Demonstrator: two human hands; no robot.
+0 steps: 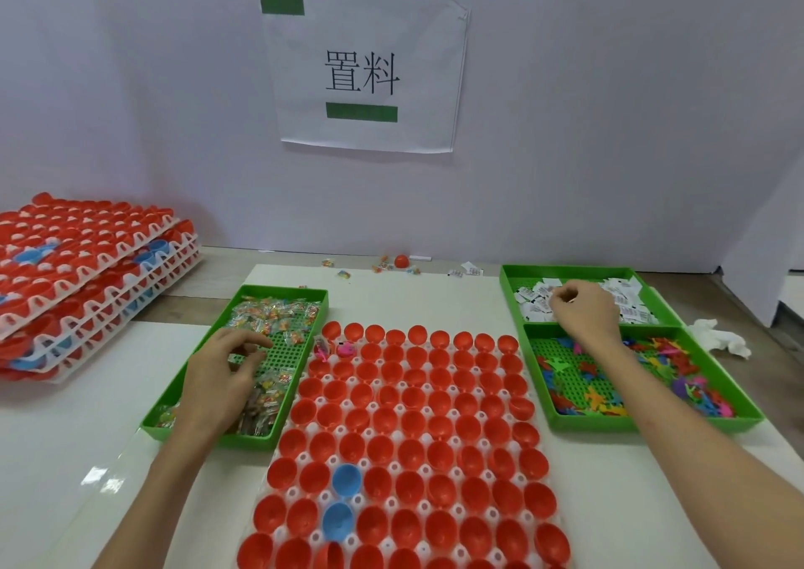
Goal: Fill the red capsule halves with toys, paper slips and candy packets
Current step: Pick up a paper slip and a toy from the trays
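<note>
A white tray (348, 404) of several red capsule halves (439, 412) lies in the middle, with two blue halves (346, 480) among them. At its far left corner a few halves hold a pink toy (344, 348) and a packet (322, 345). My left hand (222, 377) hovers with loosely bent fingers over candy packets (274, 314) in the green tray (283, 291) on the left. My right hand (585, 312) reaches into the far green tray (565, 270) on the right and pinches among the white paper slips (533, 301). The nearer green tray (652, 424) holds colourful toys (678, 364).
A stack of white trays with red halves (87, 272) sits at the far left. Loose candy packets (343, 273), a red ball (401, 260) and stray slips (472, 269) lie by the back wall. Crumpled tissue (720, 338) lies right of the trays. A paper sign (365, 72) hangs on the wall.
</note>
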